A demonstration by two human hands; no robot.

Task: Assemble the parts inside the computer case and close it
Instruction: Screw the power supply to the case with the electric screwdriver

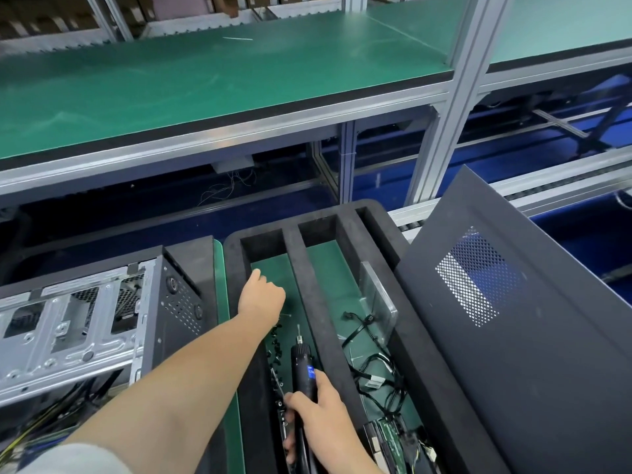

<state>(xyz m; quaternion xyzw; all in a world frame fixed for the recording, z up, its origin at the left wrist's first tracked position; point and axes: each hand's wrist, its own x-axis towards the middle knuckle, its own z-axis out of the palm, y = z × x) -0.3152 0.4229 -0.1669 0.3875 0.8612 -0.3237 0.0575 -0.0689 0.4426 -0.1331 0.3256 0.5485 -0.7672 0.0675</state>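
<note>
Upper shelf (205, 83): green mat on an aluminium frame, along the far side above the bench.
Side panel (533, 354): black with a perforated vent, tilted, leaning over the right edge of the foam tray.
Computer case (85, 333): open, bare metal bays showing, at the left end of the bench, just beside the tray.
Foam tray (313, 295): black, two long compartments with green floors, in the middle of the bench.
Cables (376, 364): black, loose in the right compartment, near its right wall.
Metal plate (378, 299): tilted against the right compartment's right wall.
Circuit board (386, 446): at the near end of the right compartment.
Left hand (261, 295): reaching into the left compartment, fingers curled down; cannot tell whether it holds anything.
Right hand (318, 408): clenched round the electric screwdriver (302, 366), bit pointing to the far end of the left compartment.
Screws (275, 347): small, black, scattered along the left compartment's left wall.
</note>
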